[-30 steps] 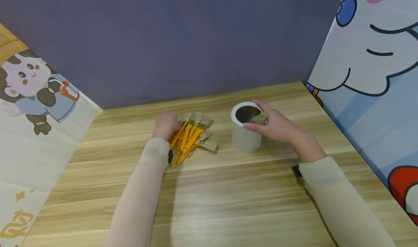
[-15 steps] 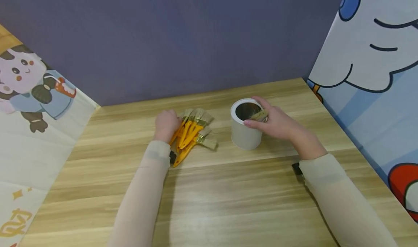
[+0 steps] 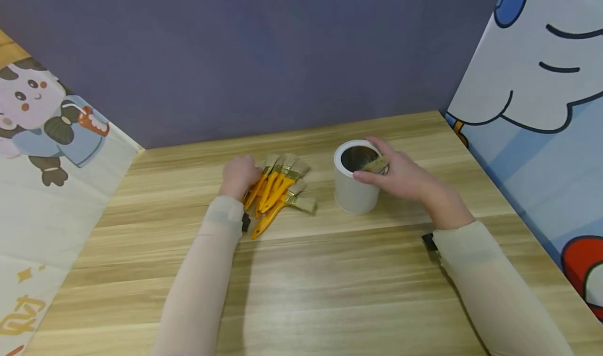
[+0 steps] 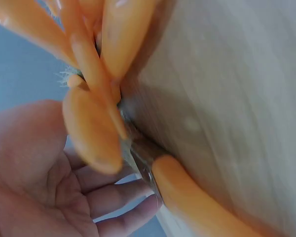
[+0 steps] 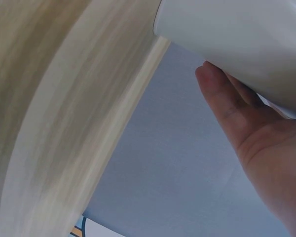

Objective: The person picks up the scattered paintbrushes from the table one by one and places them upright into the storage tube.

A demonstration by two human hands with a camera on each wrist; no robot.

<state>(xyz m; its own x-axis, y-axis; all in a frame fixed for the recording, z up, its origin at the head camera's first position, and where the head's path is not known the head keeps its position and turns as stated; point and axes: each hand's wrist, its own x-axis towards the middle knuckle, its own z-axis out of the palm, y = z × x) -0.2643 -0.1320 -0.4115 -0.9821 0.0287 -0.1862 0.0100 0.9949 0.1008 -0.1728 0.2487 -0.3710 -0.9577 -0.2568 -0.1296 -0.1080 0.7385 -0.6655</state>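
In the head view, a white open-topped can (image 3: pixel 356 193) stands upright on the table, a brush's bristles (image 3: pixel 377 164) showing at its right rim. My right hand (image 3: pixel 400 175) grips the can's upper right side, thumb in front and fingers behind; the right wrist view shows fingers (image 5: pixel 219 89) against its wall. Left of the can, several paintbrushes (image 3: pixel 278 186) with yellow-orange handles and pale bristles lie in a heap. My left hand (image 3: pixel 239 175) is curled at the heap's left edge. In the left wrist view its fingertips hold one paintbrush (image 4: pixel 197 202) by the metal ferrule.
The wood-grain table (image 3: pixel 301 293) extends in front of both forearms. A dark purple-grey wall (image 3: pixel 282 57) rises behind it. Printed cartoon panels stand at the left (image 3: pixel 70 188) and right (image 3: pixel 542 178).
The head view shifts slightly. Both hands stay in place, the right at the can and the left at the paintbrushes.
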